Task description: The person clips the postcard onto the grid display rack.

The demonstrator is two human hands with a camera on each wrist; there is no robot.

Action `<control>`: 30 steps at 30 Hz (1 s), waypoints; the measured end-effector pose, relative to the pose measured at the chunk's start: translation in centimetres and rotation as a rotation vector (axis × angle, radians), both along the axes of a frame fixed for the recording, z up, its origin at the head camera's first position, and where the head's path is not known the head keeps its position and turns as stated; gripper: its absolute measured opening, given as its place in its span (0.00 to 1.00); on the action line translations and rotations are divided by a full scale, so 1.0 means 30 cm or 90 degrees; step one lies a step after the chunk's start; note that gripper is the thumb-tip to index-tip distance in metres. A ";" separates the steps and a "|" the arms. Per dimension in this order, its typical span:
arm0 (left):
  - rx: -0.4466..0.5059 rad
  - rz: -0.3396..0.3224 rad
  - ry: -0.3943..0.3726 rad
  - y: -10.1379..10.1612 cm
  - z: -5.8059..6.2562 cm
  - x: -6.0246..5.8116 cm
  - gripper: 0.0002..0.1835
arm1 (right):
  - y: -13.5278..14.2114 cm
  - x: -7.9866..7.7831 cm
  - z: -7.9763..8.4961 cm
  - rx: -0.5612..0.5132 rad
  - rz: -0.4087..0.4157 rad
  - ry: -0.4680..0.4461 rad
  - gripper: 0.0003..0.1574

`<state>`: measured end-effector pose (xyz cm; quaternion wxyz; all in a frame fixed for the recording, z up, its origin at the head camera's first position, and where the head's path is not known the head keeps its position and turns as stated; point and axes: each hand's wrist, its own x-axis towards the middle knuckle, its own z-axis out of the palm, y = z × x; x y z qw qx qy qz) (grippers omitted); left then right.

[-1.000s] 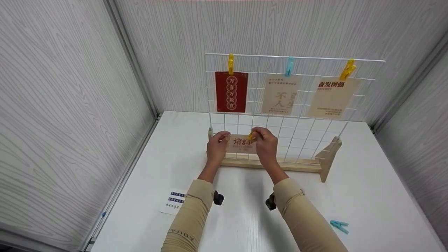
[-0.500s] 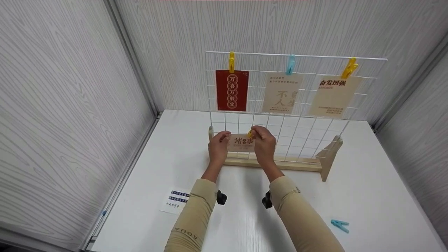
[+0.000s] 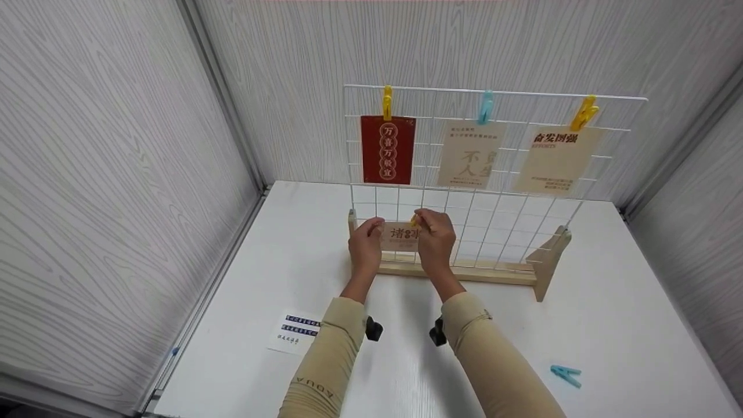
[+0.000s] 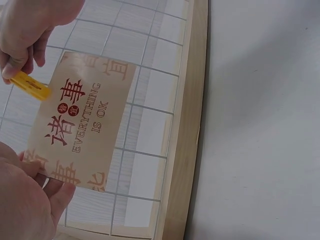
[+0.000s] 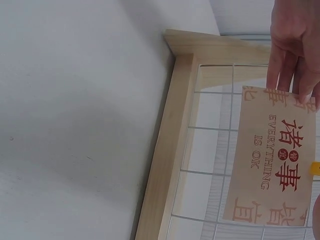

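Observation:
A beige card [image 4: 85, 120] with red print reading "EVERYTHING IS OK" stands sideways against the lower left of a white wire grid [image 3: 476, 220]. My left hand [image 3: 365, 247] pinches its left end between thumb and fingers. At the card's top edge, my right hand [image 3: 436, 239] grips a yellow clothespin [image 4: 31, 86] by its handles. The clothespin's tip meets the middle of that edge in the left wrist view. In the right wrist view only the tip of the clothespin shows, and most of my right hand lies out of frame.
Higher on the grid hang a red card [image 3: 388, 151] and two beige cards, each under a clothespin. The grid stands on a wooden base [image 3: 493, 275]. On the white table lie a white card [image 3: 295, 334] at left and a blue clothespin [image 3: 565, 375] at right.
My right hand and the yellow clothespin have shifted slightly left along the card, covering more of its print in the head view. My left hand keeps its pinch on the card.

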<state>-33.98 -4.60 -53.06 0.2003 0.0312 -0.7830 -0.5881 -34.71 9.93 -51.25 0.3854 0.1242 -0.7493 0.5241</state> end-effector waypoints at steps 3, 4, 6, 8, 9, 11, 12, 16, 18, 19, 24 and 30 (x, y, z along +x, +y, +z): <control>-0.007 0.006 0.009 0.007 0.004 0.006 0.11 | -0.003 -0.004 -0.002 0.021 -0.017 0.008 0.06; -0.012 0.009 0.012 0.008 0.004 0.008 0.11 | -0.005 -0.005 -0.002 0.026 -0.020 0.010 0.07; -0.019 0.013 0.014 0.010 0.004 0.009 0.12 | -0.008 -0.005 0.000 0.032 -0.023 0.011 0.06; -0.022 0.015 0.011 0.010 0.003 0.010 0.12 | -0.012 -0.004 0.001 0.038 -0.023 0.009 0.06; -0.022 0.015 0.010 0.010 0.002 0.010 0.12 | -0.013 -0.004 0.002 0.044 -0.025 0.007 0.06; -0.020 0.015 0.010 0.010 0.002 0.012 0.12 | -0.016 -0.001 0.004 0.044 -0.020 -0.001 0.07; -0.019 0.015 0.010 0.010 0.002 0.013 0.12 | -0.017 0.000 0.005 0.043 -0.018 -0.005 0.07; -0.016 0.014 0.019 0.014 -0.001 0.011 0.12 | -0.021 0.002 0.007 0.027 -0.004 -0.024 0.08; -0.012 0.011 0.023 0.016 -0.003 0.010 0.12 | -0.025 0.001 0.007 0.020 -0.003 -0.025 0.08; -0.010 0.010 0.024 0.016 -0.004 0.010 0.12 | -0.027 0.000 0.006 0.016 -0.004 -0.024 0.08; -0.003 0.005 0.024 0.017 -0.003 0.010 0.12 | -0.035 -0.004 0.003 0.011 -0.013 -0.017 0.08; -0.003 0.000 0.021 0.009 -0.010 0.005 0.12 | -0.041 0.002 -0.003 0.064 -0.046 -0.015 0.10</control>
